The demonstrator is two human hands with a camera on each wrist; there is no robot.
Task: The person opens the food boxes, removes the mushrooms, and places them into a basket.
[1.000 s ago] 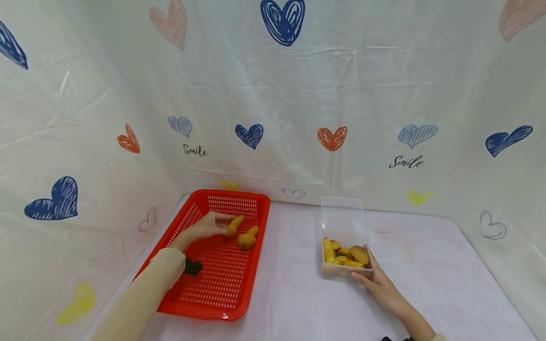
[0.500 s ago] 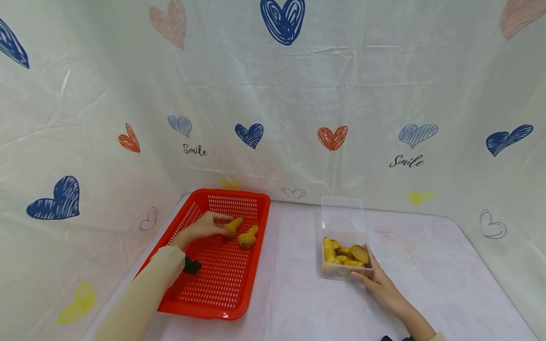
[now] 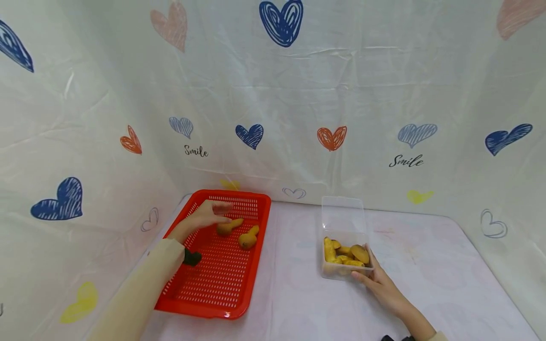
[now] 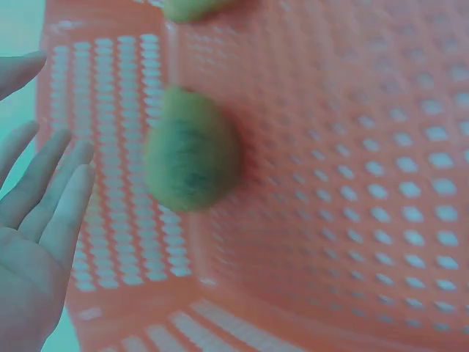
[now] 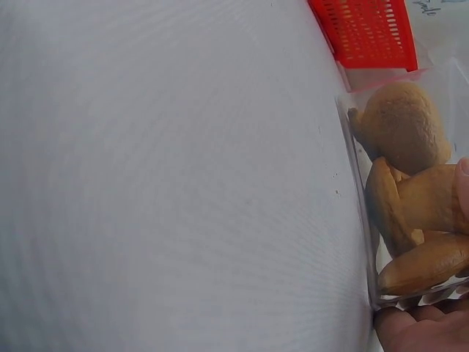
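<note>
My left hand (image 3: 207,214) hovers over the far part of the red basket (image 3: 256,265), fingers extended and apart from the pieces in the left wrist view. Just below it in the head view lies a yellow-brown piece (image 3: 223,228), bulb-ended with a narrow neck; gourd or mushroom, I cannot tell. A similar piece (image 3: 247,240) rests to its right. My right hand (image 3: 381,283) grips the right front corner of a clear plastic box (image 3: 337,271), thumb at the front. Inside are several yellow-brown mushrooms (image 5: 432,198), with caps and stems showing in the right wrist view.
The box's clear lid (image 3: 342,214) stands raised at the back. A white cloth (image 3: 298,293) covers the table, and a white curtain (image 3: 294,104) printed with hearts hangs behind and on the left. A dark band (image 3: 192,257) sits at my left wrist.
My left hand has let go of the bulb-ended piece and risen slightly, its fingers straightening. That piece now lies lower and farther left in the basket. My right hand and the box stay put.
</note>
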